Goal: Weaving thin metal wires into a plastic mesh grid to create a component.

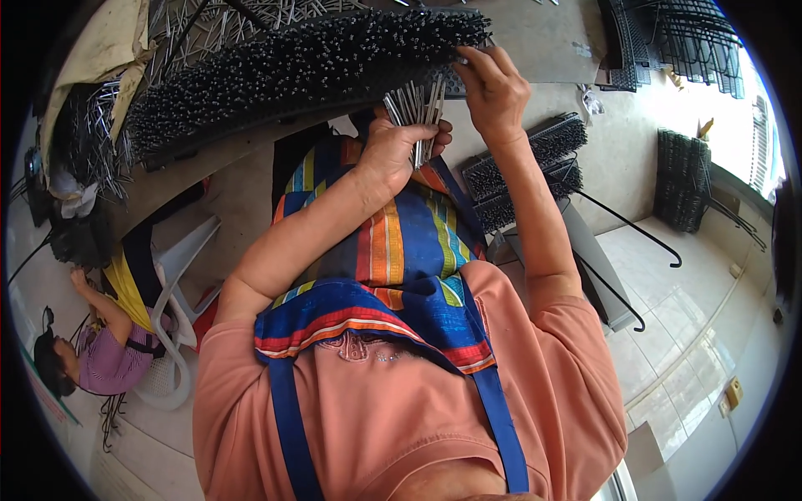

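Note:
My left hand (389,152) is closed around a bundle of thin silvery metal rods (407,105), which fan out above its fingers. Just beyond lies a long black rack (276,79), densely set with upright dark pins with shiny tips. At the rack's right end my right hand (499,93) has its thumb and fingers pinched together beside the outermost pins. Whatever sits between those fingertips is too small to make out. A striped, colourful apron (388,242) covers my lap below the bundle.
Loose metal rods (104,142) pile up at the left beside brown cardboard (100,50). To my right stand similar pin-filled racks (522,171) and black hooked rods (626,225). At lower left another person (117,355) sits on a white plastic chair (171,334). Black wire racks (697,42) lie far right.

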Tool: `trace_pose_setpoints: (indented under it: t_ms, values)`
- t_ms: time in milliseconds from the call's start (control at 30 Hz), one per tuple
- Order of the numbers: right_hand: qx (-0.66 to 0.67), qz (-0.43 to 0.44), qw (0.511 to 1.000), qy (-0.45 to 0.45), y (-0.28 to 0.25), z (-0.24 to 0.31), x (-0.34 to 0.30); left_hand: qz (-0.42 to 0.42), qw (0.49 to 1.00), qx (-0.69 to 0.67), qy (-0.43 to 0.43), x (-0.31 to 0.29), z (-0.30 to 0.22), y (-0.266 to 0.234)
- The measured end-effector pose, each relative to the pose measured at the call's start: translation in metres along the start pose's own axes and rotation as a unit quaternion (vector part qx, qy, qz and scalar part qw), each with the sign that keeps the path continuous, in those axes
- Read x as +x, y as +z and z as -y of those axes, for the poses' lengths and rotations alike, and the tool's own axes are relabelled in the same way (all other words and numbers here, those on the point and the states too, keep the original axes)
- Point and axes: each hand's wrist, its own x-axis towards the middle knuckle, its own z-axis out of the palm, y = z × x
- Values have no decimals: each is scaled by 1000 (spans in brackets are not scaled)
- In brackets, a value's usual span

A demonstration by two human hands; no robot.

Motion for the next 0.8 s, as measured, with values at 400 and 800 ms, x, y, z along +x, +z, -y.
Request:
trace_pose_setpoints:
  t_ms: [400,800]
  values:
    - [141,18,949,283,23,-6,-20,1,1000,-4,-4,5,1,-7]
    - [485,137,718,480,-15,0,-32,39,999,34,-15,0,-1,11]
